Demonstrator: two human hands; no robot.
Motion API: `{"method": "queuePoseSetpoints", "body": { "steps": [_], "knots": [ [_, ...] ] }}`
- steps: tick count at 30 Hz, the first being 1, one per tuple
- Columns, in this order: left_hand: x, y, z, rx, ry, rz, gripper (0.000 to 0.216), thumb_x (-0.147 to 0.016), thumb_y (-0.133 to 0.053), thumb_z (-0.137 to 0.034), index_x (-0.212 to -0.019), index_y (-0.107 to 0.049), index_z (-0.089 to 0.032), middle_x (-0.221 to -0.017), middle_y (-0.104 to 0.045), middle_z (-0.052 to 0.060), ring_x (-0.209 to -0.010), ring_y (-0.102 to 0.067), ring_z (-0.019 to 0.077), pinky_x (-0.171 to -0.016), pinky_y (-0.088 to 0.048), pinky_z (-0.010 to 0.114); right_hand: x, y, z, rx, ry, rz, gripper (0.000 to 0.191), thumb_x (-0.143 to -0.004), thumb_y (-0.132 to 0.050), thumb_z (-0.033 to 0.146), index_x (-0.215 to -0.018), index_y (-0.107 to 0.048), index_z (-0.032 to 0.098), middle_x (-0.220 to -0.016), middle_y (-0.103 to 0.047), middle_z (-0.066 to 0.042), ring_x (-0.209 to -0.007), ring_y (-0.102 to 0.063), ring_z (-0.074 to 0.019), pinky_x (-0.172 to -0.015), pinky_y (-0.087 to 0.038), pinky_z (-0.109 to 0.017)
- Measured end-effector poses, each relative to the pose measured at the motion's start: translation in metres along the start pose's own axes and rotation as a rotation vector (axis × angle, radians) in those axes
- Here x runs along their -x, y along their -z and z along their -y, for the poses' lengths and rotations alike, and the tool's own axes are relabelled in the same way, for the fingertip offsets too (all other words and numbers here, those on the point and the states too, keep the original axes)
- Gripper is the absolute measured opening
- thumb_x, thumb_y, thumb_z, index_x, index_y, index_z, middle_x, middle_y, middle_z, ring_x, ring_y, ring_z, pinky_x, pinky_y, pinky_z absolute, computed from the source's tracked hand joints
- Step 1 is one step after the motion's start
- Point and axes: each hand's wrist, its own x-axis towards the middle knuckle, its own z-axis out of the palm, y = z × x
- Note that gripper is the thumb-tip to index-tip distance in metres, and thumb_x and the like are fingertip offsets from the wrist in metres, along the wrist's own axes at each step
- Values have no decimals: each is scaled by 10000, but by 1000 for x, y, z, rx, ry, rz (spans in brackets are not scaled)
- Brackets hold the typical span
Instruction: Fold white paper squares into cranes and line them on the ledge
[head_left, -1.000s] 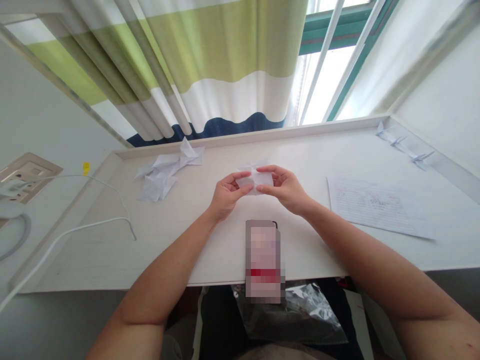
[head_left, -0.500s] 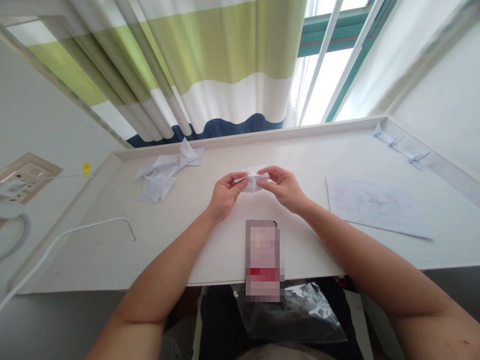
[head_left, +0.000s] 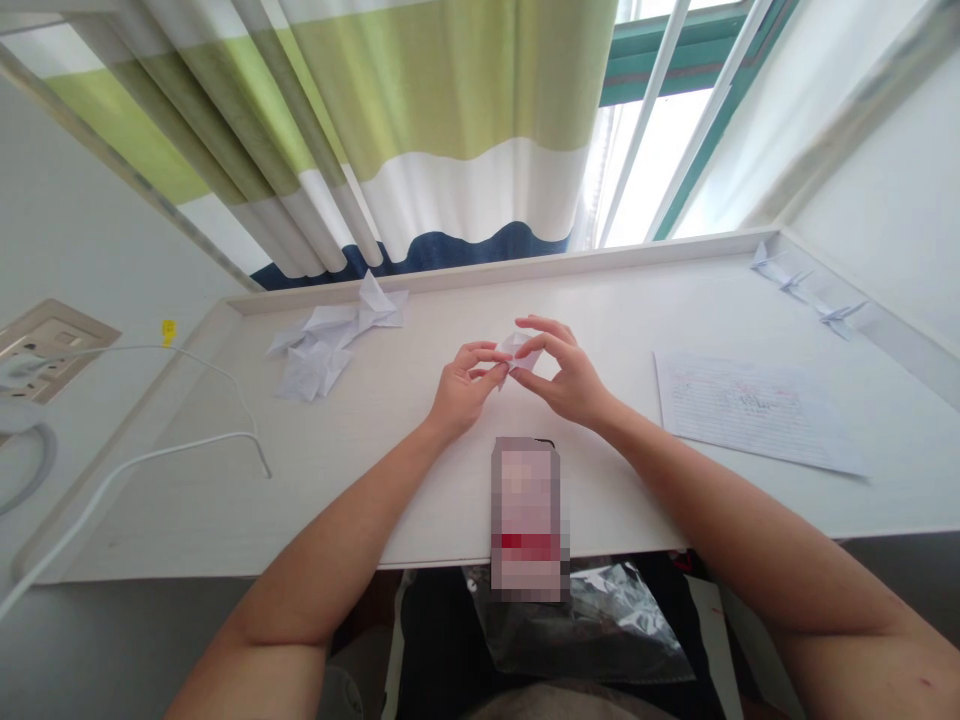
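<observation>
A small piece of folded white paper (head_left: 525, 357) is held up over the middle of the white desk. My left hand (head_left: 471, 385) pinches its left side between thumb and fingers. On the other side, my right hand (head_left: 566, 375) has its thumb and index finger on the paper, close to the left fingertips, with the other fingers raised. Parts of the paper are hidden behind the fingers. Below the hands, a phone-shaped object (head_left: 525, 500), blurred out by pixels, lies across the desk's front edge.
Several folded white papers (head_left: 322, 345) lie in a heap at the back left. Small folded paper shapes (head_left: 791, 283) line the right rim. A lined, written sheet (head_left: 757, 410) lies to the right. A white cable (head_left: 187, 440) crosses the left side. Clear plastic (head_left: 600, 630) rests on my lap.
The folded paper has been turned and tilted between my fingers. My hands have come closer together, and the right fingers have lifted and spread a little.
</observation>
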Motion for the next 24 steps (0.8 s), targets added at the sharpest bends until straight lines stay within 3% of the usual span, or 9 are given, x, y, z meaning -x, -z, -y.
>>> {"method": "queuePoseSetpoints", "body": {
  "steps": [4,6,9,14,19,24],
  "knots": [
    [5,4,-7,-265,-121,1,178,-918,-836,-454,-1016,-850,-305,-1357,-685,81,-1386,-586,297,-1224,-445,523,-1,3,-1,22,69,34,74,-960,-756,293,-1022,-718,308,-1392,-754,-66,-1398,-651,-336,-1187,-500,-635],
    [7,5,-12,-326,-161,5,215,-876,-885,-427,-1053,-845,-312,-1419,-681,85,-1446,-540,323,-1267,-400,559,-1,3,-1,26,81,16,52,-968,-759,295,-1008,-732,315,-1394,-747,-70,-1418,-638,-343,-1189,-499,-642],
    [8,3,-18,-348,-208,9,257,-828,-930,-382,-1056,-842,-302,-1436,-701,92,-1451,-542,337,-1254,-417,566,-1,3,1,29,101,-19,33,-976,-764,294,-971,-741,317,-1408,-729,-77,-1469,-596,-356,-1206,-485,-652],
    [7,2,-19,-258,-255,22,110,-919,-842,-358,-985,-840,-269,-1183,-806,82,-1175,-725,267,-1142,-526,483,-1,4,6,77,81,17,47,-979,-756,291,-962,-739,330,-1391,-727,-58,-1469,-595,-355,-1216,-479,-653],
    [8,4,-19,-249,-248,15,86,-952,-791,-319,-968,-834,-246,-1119,-835,80,-1132,-764,257,-1103,-551,444,-1,10,8,20,122,43,156,-971,-730,292,-1126,-738,305,-1411,-743,-99,-1436,-632,-356,-1222,-470,-642],
    [10,4,-21,-225,-190,59,102,-956,-785,-323,-984,-833,-237,-1133,-849,78,-1126,-775,252,-1085,-559,425,-2,13,4,-197,-100,109,329,-996,-633,268,-1307,-730,311,-1411,-763,-63,-1380,-677,-296,-1223,-498,-610]
  ]
}}
